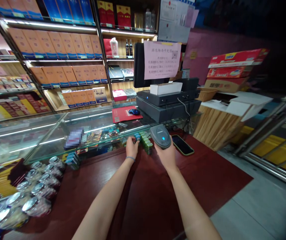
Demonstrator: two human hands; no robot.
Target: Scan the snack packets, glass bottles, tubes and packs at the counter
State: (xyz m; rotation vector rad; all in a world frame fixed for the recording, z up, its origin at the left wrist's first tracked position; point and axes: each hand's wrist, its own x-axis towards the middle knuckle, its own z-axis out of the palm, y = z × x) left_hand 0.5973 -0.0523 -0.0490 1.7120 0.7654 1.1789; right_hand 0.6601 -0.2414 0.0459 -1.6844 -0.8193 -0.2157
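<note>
In my right hand [166, 155] is a grey handheld barcode scanner [161, 136] with a blue light glowing on top, raised over the dark red tabletop [143, 193]. My left hand [132, 147] has its fingers closed around a small blue-capped container [137, 137] by the glass edge. Right beside that hand stands a row of small green containers [146, 143], between my two hands. A smartphone [183, 145] with a dark screen lies to the right of the scanner.
Glass jars with silver lids [40, 188] and a small cluster of blue-green containers [72, 160] stand at left. Behind the glass counter [48, 128] are a mouse [134, 112], a black cash drawer [165, 110] and a monitor [139, 65]. A metal railing [273, 133] runs at right.
</note>
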